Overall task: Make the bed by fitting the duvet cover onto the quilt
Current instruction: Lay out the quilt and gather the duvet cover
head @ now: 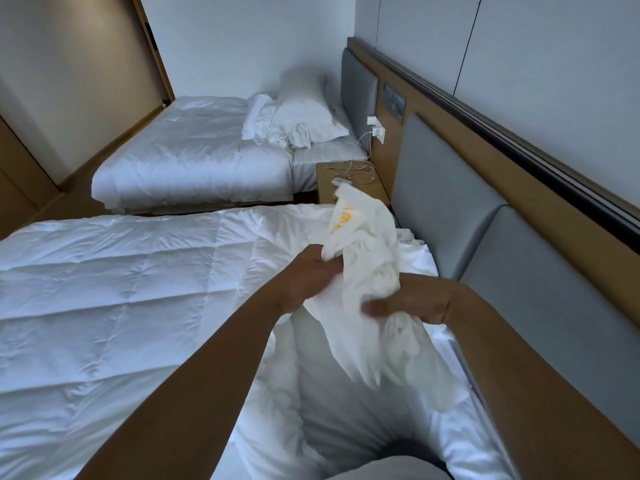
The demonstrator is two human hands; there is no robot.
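Fingers [330, 263] of the left hand [308, 275] curl round a bunched fold of the white duvet cover [367, 292], and the right hand [412, 301] grips the same bunch just beside it, thumb laid across the cloth. Both hands hold it up over the head end of the near bed; some of it sticks up above the hands, showing a patch of yellow print [343, 216], and the rest hangs down toward the person's lap. The quilt [138, 299], white and stitched in squares, lies spread over the near bed, covering most of it to the left of the arms. Grey padded headboard panels [446, 202] run along the wall on the right. A second bed [194, 161] stands well apart across the room, with a pillow [304, 116] and crumpled linen [266, 128] at its head. Between the two beds is a wooden nightstand [329, 185] with white cables [356, 171] on it, one running up to a charger [377, 128] plugged into the wall.
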